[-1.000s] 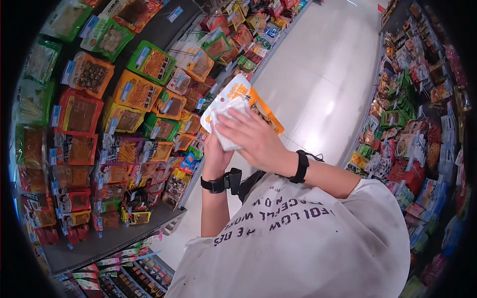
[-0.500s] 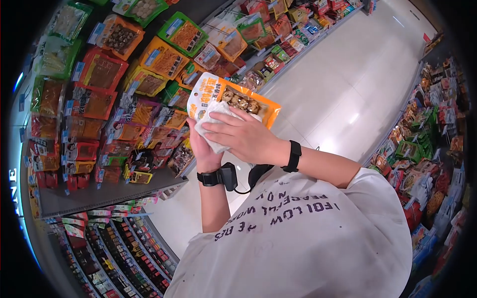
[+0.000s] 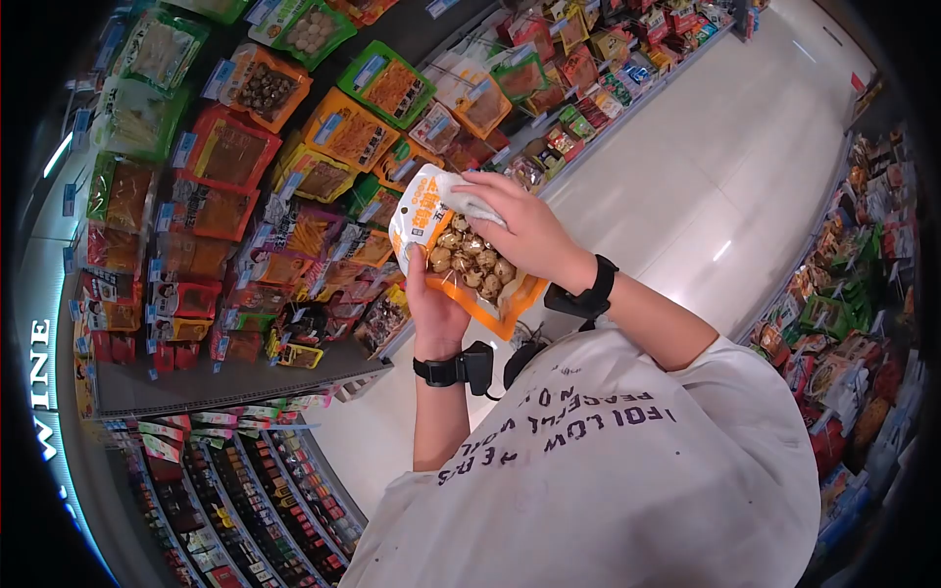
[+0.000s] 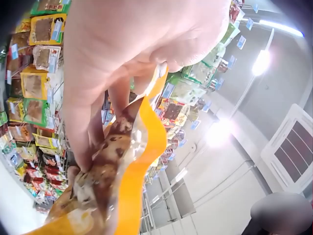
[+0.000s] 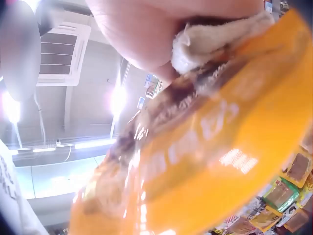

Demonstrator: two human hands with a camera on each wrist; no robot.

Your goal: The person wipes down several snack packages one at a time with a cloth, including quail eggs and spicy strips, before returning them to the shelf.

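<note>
Orange snack pouch (image 3: 461,257), long axis upright: left hand (image 3: 436,312) grips it from behind; right hand (image 3: 529,233) fingers press white cloth (image 3: 469,204) onto its top.

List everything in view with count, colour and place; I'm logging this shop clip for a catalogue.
snack pouch: one, orange and white with a clear window showing brown round pieces, held up in front of the shelves
cloth: one, white, on the pouch's top edge
hanging packets: many, green, orange, red, left shelving
right-side shelves: many mixed packets
floor: pale, glossy aisle
shirt: white, dark lettering
wrist straps: two, black
left hand: grips pouch from below
right hand: presses cloth on pouch
</note>
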